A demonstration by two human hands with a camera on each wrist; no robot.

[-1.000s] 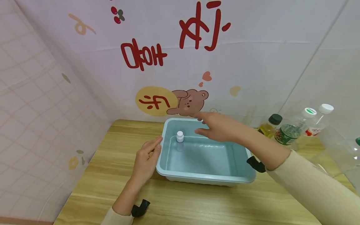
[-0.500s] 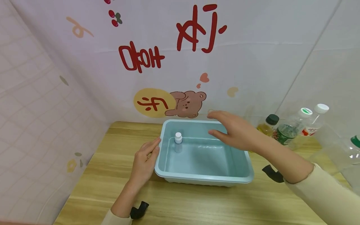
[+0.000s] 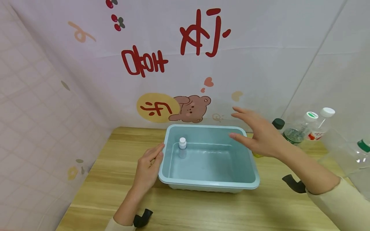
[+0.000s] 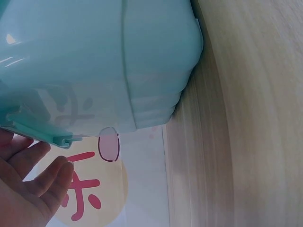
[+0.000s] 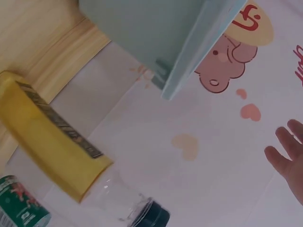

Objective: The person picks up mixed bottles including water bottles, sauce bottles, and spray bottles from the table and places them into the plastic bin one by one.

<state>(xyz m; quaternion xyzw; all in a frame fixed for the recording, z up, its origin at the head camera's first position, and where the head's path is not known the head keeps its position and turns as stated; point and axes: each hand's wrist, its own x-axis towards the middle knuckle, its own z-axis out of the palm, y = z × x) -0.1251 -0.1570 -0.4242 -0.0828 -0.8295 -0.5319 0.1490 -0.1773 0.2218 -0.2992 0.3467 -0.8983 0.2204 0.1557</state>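
Observation:
A light blue plastic basin (image 3: 208, 184) stands on the wooden table. Inside it, near the left wall, a small clear bottle (image 3: 182, 148) with a white cap is upright. My left hand (image 3: 148, 167) touches the basin's left rim with fairly straight fingers; in the left wrist view its fingertips (image 4: 57, 182) lie by the rim's underside. Raised above the basin's right side, my right hand (image 3: 261, 136) holds nothing, its thumb and fingers spread apart. Nearest to it is a dark-capped bottle of yellow liquid (image 5: 52, 137), partly hidden by that hand in the head view.
Right of the basin stand a green-labelled clear bottle (image 3: 294, 135), a white-capped bottle with a red label (image 3: 316, 133) and a green-capped clear bottle (image 3: 361, 157). A printed white cloth (image 3: 260, 64) rises behind the table (image 3: 115, 179).
My right hand has moved from over the basin's middle to the right, towards the bottles, its fingers spreading wider. My left hand stays at the rim. The head view has shifted slightly.

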